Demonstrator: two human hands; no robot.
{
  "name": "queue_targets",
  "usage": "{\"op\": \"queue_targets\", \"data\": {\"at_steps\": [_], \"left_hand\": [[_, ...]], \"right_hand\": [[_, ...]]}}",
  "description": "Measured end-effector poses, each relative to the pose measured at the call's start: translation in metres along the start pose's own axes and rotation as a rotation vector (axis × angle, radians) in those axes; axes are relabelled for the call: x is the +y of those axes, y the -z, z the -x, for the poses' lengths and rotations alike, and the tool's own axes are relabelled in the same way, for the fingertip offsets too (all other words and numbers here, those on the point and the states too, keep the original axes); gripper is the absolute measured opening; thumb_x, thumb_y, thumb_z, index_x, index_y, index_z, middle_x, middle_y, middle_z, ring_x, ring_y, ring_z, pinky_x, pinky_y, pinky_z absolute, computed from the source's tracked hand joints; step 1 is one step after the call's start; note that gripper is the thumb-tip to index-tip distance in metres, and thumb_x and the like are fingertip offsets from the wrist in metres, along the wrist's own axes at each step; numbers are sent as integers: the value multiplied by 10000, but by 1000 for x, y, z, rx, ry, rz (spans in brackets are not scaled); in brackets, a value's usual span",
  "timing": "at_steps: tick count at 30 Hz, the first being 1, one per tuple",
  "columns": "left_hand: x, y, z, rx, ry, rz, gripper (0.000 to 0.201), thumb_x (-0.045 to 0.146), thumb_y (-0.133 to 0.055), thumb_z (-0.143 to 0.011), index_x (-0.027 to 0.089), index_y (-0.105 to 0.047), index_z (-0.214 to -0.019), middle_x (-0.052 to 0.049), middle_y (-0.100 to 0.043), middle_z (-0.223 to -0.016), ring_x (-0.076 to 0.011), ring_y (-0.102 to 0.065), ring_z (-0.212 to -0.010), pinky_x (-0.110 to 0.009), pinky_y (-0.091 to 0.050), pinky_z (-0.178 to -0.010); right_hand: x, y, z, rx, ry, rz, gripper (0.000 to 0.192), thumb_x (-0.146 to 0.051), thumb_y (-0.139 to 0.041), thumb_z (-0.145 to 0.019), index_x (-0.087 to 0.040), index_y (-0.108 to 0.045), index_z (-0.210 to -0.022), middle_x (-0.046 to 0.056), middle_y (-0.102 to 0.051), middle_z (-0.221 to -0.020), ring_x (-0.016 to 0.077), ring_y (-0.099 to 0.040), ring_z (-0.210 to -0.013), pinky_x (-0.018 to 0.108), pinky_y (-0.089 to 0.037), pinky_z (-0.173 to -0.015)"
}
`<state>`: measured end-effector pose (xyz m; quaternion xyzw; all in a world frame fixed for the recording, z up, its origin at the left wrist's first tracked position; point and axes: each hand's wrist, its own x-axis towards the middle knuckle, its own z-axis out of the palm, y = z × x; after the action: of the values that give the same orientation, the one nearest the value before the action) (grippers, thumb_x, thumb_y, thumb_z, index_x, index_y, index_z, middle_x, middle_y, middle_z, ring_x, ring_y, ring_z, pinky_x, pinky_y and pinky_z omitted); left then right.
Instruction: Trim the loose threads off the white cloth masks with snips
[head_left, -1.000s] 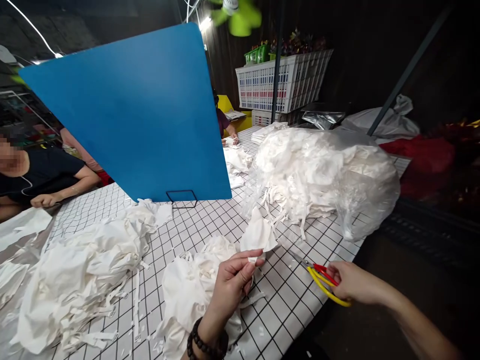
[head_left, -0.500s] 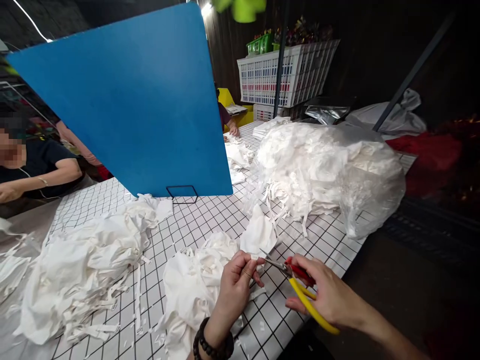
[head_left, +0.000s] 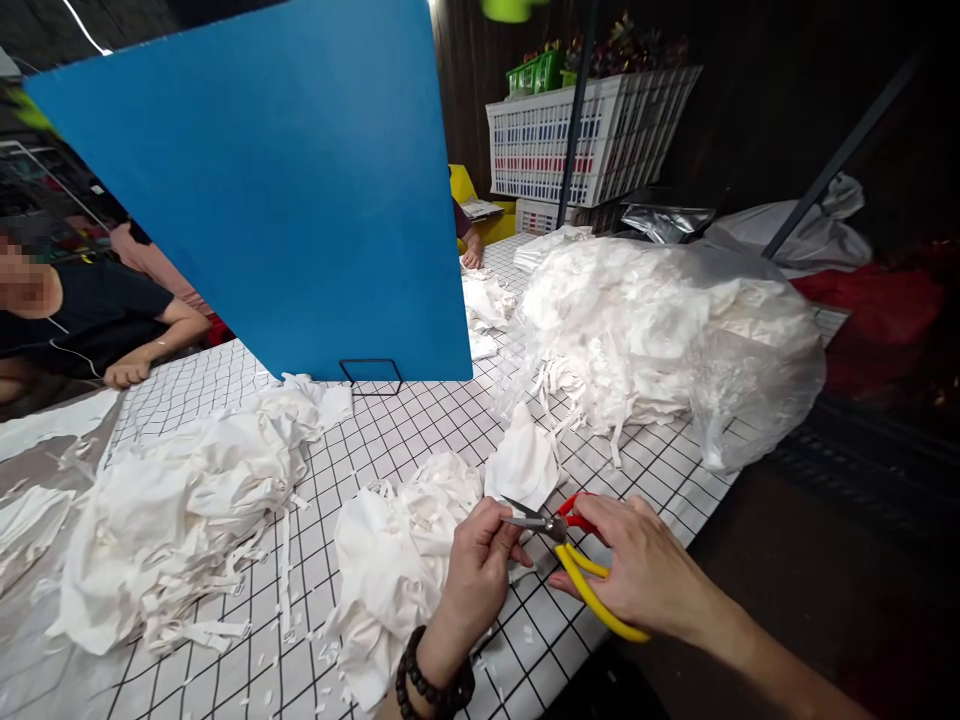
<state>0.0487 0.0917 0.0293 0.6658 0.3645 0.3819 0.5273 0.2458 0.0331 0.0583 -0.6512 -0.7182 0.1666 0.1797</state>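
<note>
In this dark room, your checked table bears a blue board, a bulging plastic bag and 2 white heaps; which are finished is unclear. The white cloth piece lies between bag and heaps, its near end seemingly pinched in your left hand's fingers. Your right hand's fingers grip scissors, blades parted there, the snip apparently unmade; clippings suggest others done.

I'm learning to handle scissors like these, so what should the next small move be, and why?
Probably to ease the scissors shut slowly. The right hand holds them with the blades parted, right by the edge of the white cloth that the left hand seems to pinch, and the tips sit very close to that hand's fingers.
</note>
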Motion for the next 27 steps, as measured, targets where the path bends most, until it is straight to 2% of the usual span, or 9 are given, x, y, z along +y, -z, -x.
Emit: {"op": "queue_targets", "data": {"at_steps": [12, 21, 27], "left_hand": [[0, -2, -1, -53, 32, 155, 235, 302, -505, -948, 168, -612, -786, 13, -517, -788, -83, -613, -565, -211, -463, -572], [-4, -2, 0, -97, 81, 249, 233, 326, -522, -937, 165, -644, -823, -3, -532, -866, -74, -613, -559, -204, -484, -550], [-4, 1, 2, -112, 92, 224, 250, 332, -516, -938, 159, -658, -827, -16, -535, -876, -87, -613, -577, -208, -490, -540]], "right_hand": [[-5, 2, -1, -4, -18, -19, 373, -578, -665, -758, -237, -549, -856, -18, -640, -780, 201, -579, -734, 346, -325, -708], [-2, 1, -1, -21, -7, -16, 218, -428, -633, -799, -224, -560, -777, -26, -631, -683, 172, -553, -642, 332, -321, -691], [-4, 2, -1, -44, 12, -21, 268, -478, -659, -760, -233, -558, -789, -28, -629, -687, 176, -559, -640, 324, -341, -685]]}}
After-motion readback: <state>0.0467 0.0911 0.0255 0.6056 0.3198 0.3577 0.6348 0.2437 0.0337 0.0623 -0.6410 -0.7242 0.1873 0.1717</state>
